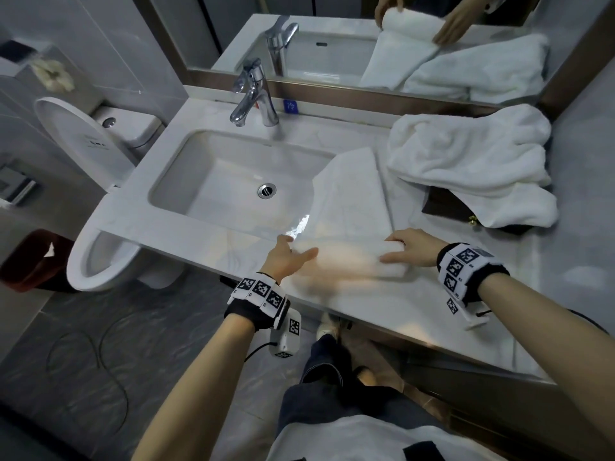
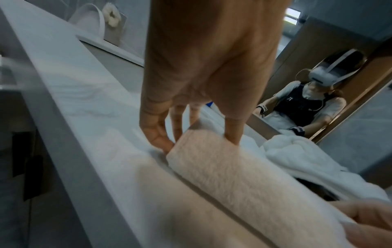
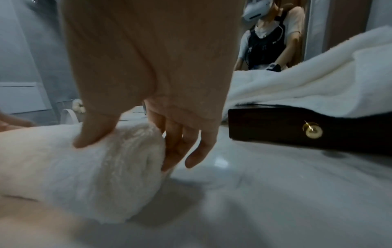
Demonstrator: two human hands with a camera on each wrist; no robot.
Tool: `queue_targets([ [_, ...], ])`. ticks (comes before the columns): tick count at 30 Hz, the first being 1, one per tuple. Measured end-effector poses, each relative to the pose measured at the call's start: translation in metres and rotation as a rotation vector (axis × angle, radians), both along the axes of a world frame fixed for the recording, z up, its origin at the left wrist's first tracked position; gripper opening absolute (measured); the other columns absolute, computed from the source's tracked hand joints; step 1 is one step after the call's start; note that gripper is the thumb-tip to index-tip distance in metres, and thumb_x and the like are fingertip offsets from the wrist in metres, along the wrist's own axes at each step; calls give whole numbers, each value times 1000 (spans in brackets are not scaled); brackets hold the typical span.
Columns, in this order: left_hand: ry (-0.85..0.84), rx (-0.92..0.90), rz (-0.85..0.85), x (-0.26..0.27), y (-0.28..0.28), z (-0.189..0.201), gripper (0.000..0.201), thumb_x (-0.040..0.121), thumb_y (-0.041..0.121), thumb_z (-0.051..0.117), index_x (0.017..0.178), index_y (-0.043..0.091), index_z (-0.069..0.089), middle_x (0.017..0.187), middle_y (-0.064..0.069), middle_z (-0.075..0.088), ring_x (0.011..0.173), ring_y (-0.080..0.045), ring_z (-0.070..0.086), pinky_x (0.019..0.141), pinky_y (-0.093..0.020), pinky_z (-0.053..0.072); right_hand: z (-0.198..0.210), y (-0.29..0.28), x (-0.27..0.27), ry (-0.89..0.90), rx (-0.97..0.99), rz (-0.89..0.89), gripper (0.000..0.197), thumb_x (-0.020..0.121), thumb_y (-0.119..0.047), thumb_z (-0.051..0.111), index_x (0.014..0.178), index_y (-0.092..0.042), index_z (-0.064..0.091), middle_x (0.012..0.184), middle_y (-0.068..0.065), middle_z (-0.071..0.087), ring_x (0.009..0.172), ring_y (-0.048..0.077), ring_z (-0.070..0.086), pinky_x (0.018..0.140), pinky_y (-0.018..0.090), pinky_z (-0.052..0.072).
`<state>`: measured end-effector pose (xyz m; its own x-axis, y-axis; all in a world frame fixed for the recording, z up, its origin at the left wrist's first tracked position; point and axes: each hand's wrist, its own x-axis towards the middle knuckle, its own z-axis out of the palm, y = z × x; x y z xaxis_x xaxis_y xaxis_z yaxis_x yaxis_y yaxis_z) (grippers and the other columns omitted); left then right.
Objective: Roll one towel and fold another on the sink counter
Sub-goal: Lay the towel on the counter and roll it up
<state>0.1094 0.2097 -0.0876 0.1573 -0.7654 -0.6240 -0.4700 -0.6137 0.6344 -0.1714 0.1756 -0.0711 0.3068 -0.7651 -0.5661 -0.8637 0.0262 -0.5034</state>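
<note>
A white towel (image 1: 352, 194) lies as a long strip on the sink counter (image 1: 416, 301), its near end wound into a roll (image 1: 346, 257) by the front edge. My left hand (image 1: 298, 247) holds the roll's left end, thumb on top and fingers against the end face (image 2: 197, 142). My right hand (image 1: 391, 251) grips the right end, thumb on the near side and fingers over the far side (image 3: 125, 154). The roll (image 2: 244, 181) (image 3: 74, 176) looks blurred by motion. A second white towel (image 1: 466, 154) lies crumpled at the back right.
The crumpled towel partly covers a dark wooden box (image 1: 442, 204) with a brass knob (image 3: 314, 132). The sink basin (image 1: 233, 168) and faucet (image 1: 253, 94) sit left of the strip, with a mirror (image 1: 366, 38) behind. A toilet (image 1: 100, 194) stands beyond the counter's left end.
</note>
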Motion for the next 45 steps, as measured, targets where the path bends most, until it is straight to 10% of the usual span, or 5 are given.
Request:
queue_targets([
  [3,-72,-47,-55,-4,0,0,64,86,40,64,140,20,35,133,-12,48,122,-27,49,105,-37,41,-2,-4,4,-7,-21,30,50,78,-49,69,112,-13,66,124,6,61,107,18,55,90,28,42],
  [8,-168,-74,-118,-16,-10,1,61,81,33,65,136,20,42,137,-10,44,122,-21,45,90,-23,37,0,-2,9,117,-130,307,34,79,-50,64,97,-22,54,158,-14,9,147,7,-4,111,38,30],
  [13,-145,46,-221,-19,-40,13,68,87,38,60,144,14,32,151,-9,33,138,-25,34,113,-40,31,5,-9,17,213,-82,381,38,84,-49,53,106,-18,50,160,-10,3,147,12,12,107,35,32],
  [27,-319,-337,-443,-69,-51,-4,43,86,42,63,118,14,61,139,-6,50,132,-23,40,109,-33,20,-4,11,-23,204,-99,185,35,72,-56,56,91,-27,49,159,-16,9,142,14,26,101,39,39],
  [45,-403,-122,-249,-52,16,11,53,88,41,55,132,17,40,122,-10,59,115,-30,55,96,-38,45,12,16,-24,48,140,44,88,76,-51,69,146,-24,22,140,-6,49,125,15,45,107,33,33],
])
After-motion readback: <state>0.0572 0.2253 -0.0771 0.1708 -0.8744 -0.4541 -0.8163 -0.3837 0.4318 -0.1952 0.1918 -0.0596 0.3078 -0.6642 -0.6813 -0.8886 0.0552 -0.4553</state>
